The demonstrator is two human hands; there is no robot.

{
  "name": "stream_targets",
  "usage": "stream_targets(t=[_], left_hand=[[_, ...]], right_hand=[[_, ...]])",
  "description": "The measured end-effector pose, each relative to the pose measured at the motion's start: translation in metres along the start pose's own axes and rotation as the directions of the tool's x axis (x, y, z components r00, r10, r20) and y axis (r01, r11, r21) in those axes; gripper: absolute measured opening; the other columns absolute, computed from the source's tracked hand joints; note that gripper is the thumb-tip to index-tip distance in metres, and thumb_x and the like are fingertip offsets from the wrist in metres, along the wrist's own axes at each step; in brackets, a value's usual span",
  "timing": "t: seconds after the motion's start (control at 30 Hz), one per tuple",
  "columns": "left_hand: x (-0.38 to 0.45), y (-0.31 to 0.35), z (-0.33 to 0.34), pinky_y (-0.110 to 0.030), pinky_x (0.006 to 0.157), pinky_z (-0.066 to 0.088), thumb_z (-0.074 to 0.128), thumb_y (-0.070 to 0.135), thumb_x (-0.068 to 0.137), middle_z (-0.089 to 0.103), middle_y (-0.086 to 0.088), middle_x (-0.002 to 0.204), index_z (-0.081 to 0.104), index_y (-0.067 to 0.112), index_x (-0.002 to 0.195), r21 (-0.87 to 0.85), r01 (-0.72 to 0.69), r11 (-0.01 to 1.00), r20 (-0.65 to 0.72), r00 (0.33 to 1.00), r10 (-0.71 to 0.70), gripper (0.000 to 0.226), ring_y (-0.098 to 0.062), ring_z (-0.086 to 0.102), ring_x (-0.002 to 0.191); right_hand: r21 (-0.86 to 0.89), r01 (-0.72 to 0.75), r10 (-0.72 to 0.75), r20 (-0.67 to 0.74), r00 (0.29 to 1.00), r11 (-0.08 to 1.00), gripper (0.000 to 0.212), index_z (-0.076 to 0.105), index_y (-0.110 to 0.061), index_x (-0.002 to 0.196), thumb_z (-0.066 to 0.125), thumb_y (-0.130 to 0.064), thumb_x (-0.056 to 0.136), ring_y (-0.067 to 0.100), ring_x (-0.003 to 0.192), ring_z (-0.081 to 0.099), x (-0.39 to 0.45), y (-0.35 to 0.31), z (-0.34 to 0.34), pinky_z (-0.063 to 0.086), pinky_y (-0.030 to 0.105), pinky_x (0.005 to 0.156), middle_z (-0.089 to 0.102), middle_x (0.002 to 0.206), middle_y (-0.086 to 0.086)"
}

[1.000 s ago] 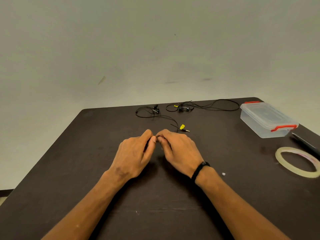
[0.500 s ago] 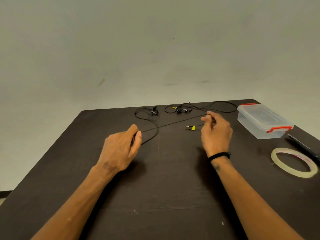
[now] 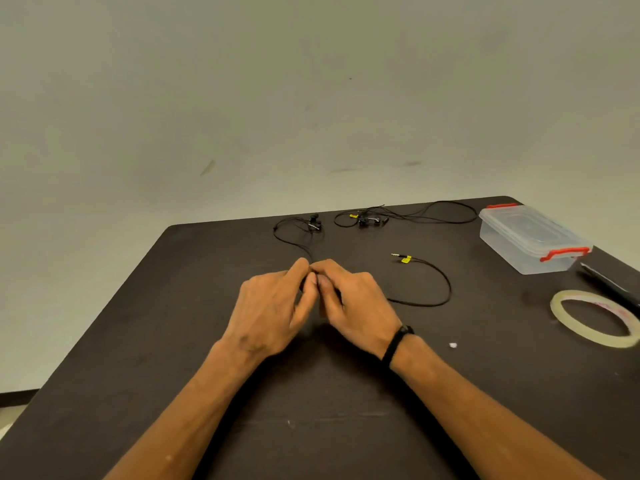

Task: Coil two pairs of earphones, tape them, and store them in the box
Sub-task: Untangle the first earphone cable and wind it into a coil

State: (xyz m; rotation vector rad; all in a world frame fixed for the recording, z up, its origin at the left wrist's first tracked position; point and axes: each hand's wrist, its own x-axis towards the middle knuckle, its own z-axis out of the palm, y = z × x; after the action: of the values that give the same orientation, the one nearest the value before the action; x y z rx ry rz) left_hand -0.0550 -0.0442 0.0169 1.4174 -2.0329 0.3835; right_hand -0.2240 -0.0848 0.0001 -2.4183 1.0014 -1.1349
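Where hands (image 3: 313, 299) meet (pinched): earphone cord (image 3: 446, 289).

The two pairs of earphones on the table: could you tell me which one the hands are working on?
The left pair of earphones: its cable runs into both hands, while the other pair lies untouched nearer the box.

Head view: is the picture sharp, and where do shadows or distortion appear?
Head view: mostly sharp; the fingers look slightly soft; soft shadow lies under both hands on the table; the wide lens bends the table's edges; no strong glare on the box.
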Motion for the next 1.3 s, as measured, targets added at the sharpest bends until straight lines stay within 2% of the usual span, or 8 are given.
stream_targets(t=[0.27, 0.37, 0.67, 0.73, 0.8, 0.93, 1.1, 1.3], left_hand=[[-0.001, -0.011, 0.0, -0.037, 0.048, 0.042, 0.041, 0.033, 0.104, 0.04, 0.009, 0.054, 0.037, 0.026, 0.084, -0.033, 0.048, 0.998, -0.011, 0.999, -0.048, 0.021, -0.016, 0.043, 0.045], [-0.002, -0.016, -0.002, -0.038, 0.049, 0.043, 0.043, 0.031, 0.103, 0.042, 0.008, 0.054, 0.04, 0.025, 0.084, -0.045, 0.087, 0.995, -0.024, 0.996, -0.088, 0.021, -0.018, 0.044, 0.047], [-0.009, -0.027, 0.001, -0.036, 0.049, 0.043, 0.042, 0.03, 0.103, 0.047, 0.006, 0.054, 0.046, 0.022, 0.084, -0.076, 0.172, 0.982, -0.014, 0.985, -0.173, 0.021, -0.018, 0.044, 0.046], [-0.009, -0.027, 0.003, -0.033, 0.049, 0.037, 0.043, 0.029, 0.103, 0.046, 0.006, 0.053, 0.045, 0.021, 0.084, -0.085, 0.182, 0.98, -0.016, 0.983, -0.184, 0.021, -0.017, 0.042, 0.045], [-0.009, -0.028, 0.006, -0.032, 0.049, 0.036, 0.042, 0.029, 0.103, 0.045, 0.006, 0.052, 0.045, 0.021, 0.084, -0.092, 0.186, 0.978, -0.02, 0.982, -0.189, 0.021, -0.017, 0.041, 0.045], [-0.01, -0.027, 0.009, -0.035, 0.047, 0.04, 0.042, 0.031, 0.104, 0.042, 0.008, 0.053, 0.045, 0.022, 0.086, -0.104, 0.166, 0.981, -0.031, 0.985, -0.17, 0.02, -0.017, 0.043, 0.046], [-0.013, -0.023, 0.008, -0.038, 0.05, 0.046, 0.038, 0.037, 0.104, 0.046, 0.013, 0.062, 0.047, 0.026, 0.095, -0.134, 0.067, 0.989, 0.006, 0.998, -0.067, 0.017, -0.016, 0.054, 0.053], [-0.011, -0.026, 0.011, -0.038, 0.05, 0.045, 0.036, 0.038, 0.104, 0.049, 0.01, 0.062, 0.042, 0.027, 0.089, -0.166, 0.053, 0.985, -0.006, 0.998, -0.055, 0.019, -0.014, 0.048, 0.051]], right_hand=[[0.018, -0.202, 0.202, -0.152, 0.967, 0.979, 0.017, 0.065, -0.019, 0.114, 0.049, -0.018, 0.109, 0.004, 0.054, 0.06, 0.005, 0.019, -0.001, 0.059, 0.044, 0.067, 0.073, 0.069, -0.006], [0.114, -0.298, 0.317, -0.228, 0.921, 0.948, 0.017, 0.066, -0.018, 0.108, 0.049, -0.016, 0.108, 0.008, 0.044, 0.059, 0.011, 0.026, -0.004, 0.054, 0.03, 0.055, 0.074, 0.066, -0.004], [0.534, -0.531, 0.736, -0.312, 0.6, 0.659, 0.025, 0.062, 0.005, 0.124, 0.049, -0.008, 0.108, 0.011, 0.039, 0.058, 0.025, 0.061, -0.029, 0.045, 0.023, 0.039, 0.073, 0.063, 0.007], [0.379, -0.555, 0.67, -0.355, 0.652, 0.741, 0.037, 0.054, -0.004, 0.142, 0.045, -0.01, 0.107, 0.011, 0.044, 0.064, 0.022, 0.057, -0.025, 0.055, 0.027, 0.05, 0.075, 0.065, 0.004], [0.142, -0.472, 0.49, -0.364, 0.792, 0.87, 0.053, 0.038, -0.022, 0.157, 0.045, -0.014, 0.105, 0.006, 0.05, 0.068, 0.014, 0.042, -0.017, 0.06, 0.024, 0.062, 0.076, 0.067, -0.004], [-0.037, -0.181, 0.175, -0.118, 0.977, 0.983, 0.06, 0.032, -0.034, 0.161, 0.052, -0.018, 0.106, 0.0, 0.063, 0.069, 0.007, 0.007, 0.003, 0.056, 0.021, 0.075, 0.075, 0.071, -0.008], [-0.153, 0.062, -0.058, 0.03, 0.998, 0.986, 0.031, 0.064, -0.017, 0.135, 0.058, -0.012, 0.105, 0.013, 0.07, 0.067, 0.004, -0.014, 0.012, 0.055, 0.039, 0.07, 0.074, 0.084, -0.004], [-0.032, -0.108, 0.106, -0.055, 0.993, 0.994, 0.02, 0.073, -0.02, 0.116, 0.062, -0.009, 0.104, 0.002, 0.062, 0.068, 0.003, 0.005, 0.015, 0.049, 0.012, 0.063, 0.07, 0.08, -0.026]])
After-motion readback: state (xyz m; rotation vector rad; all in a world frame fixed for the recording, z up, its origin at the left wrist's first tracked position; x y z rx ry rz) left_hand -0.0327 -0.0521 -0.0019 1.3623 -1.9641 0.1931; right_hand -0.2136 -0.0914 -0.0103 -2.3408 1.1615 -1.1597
